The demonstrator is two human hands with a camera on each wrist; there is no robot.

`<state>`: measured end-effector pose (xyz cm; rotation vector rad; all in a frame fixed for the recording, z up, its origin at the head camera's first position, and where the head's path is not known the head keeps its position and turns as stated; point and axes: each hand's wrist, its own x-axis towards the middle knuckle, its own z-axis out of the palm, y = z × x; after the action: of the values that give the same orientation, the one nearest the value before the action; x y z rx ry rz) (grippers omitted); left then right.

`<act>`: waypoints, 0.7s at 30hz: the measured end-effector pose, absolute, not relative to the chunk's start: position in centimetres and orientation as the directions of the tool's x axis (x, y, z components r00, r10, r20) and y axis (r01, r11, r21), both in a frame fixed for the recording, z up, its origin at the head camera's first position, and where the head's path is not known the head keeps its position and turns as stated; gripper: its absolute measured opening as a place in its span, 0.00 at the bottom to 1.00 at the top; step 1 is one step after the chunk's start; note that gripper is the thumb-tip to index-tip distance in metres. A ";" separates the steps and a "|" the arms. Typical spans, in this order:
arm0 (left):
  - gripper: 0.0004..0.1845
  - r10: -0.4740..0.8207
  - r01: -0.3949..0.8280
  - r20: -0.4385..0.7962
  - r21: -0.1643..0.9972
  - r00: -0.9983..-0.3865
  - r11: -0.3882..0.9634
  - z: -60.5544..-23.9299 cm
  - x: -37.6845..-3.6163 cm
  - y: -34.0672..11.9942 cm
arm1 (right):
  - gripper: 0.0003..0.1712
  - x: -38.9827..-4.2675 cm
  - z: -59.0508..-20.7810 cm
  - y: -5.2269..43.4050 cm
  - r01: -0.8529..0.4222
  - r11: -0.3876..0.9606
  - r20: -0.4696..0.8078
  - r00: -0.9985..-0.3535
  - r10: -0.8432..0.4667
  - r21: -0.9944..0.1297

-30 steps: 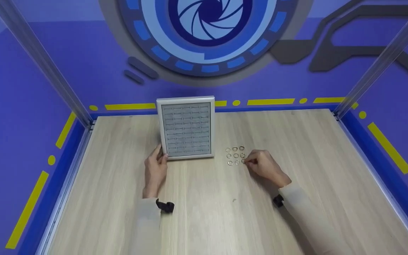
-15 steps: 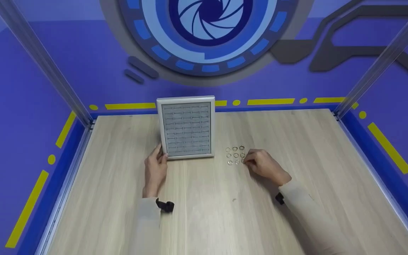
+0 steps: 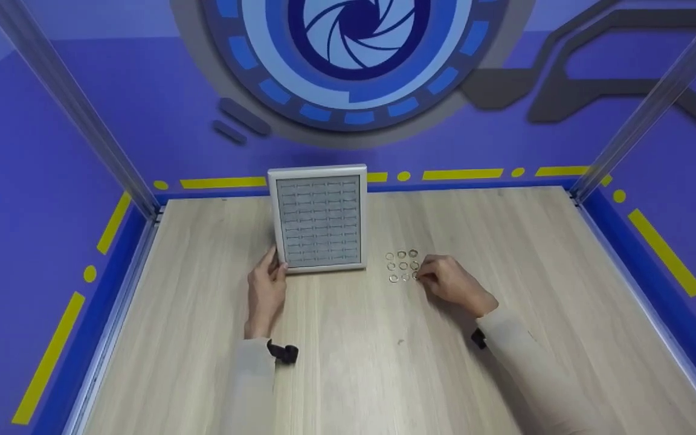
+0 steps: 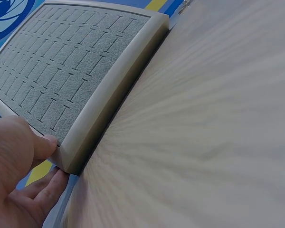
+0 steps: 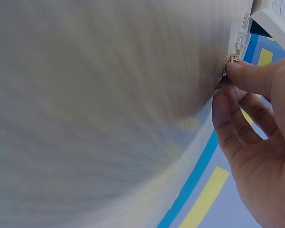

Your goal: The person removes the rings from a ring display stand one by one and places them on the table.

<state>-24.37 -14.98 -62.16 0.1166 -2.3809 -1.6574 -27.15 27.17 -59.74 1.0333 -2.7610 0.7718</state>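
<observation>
A ring display board (image 3: pixel 322 220) in a white frame, with grey slotted padding, stands tilted up at the back of the table. My left hand (image 3: pixel 266 293) grips its lower left corner; in the left wrist view the thumb (image 4: pixel 45 146) lies on the frame's front, with fingers behind the edge. To the board's right, several metal rings (image 3: pixel 403 266) lie in three rows of three. My right hand (image 3: pixel 454 283) pinches the ring at the near right corner of that group, thumb against fingertips. In the right wrist view a gold ring (image 5: pixel 233 58) shows by the thumb tip, partly covered.
The wooden table (image 3: pixel 348 374) is bounded by a blue patterned back wall (image 3: pixel 432 145) and side walls. Metal posts (image 3: pixel 82 109) rise at the back corners. A black wrist strap (image 3: pixel 283 352) sits on the left sleeve, another on the right.
</observation>
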 end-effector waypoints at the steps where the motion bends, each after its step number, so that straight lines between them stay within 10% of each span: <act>1: 0.32 -0.200 0.069 0.147 0.933 -0.969 0.353 -62.2 -24.4 -15.0 | 0.09 -27.2 -59.8 27.2 -0.634 0.644 0.254 -0.768 -0.588 -0.427; 21: 0.32 -0.209 0.051 0.134 0.931 -0.969 0.360 -61.8 -24.1 -14.7 | 0.06 -26.9 -59.7 27.1 -0.611 0.664 0.260 -0.789 -0.557 -0.432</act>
<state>-24.13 -14.68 -61.83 0.1414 -2.3927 -1.6512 -26.88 27.12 -59.74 0.9746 -2.7684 0.7780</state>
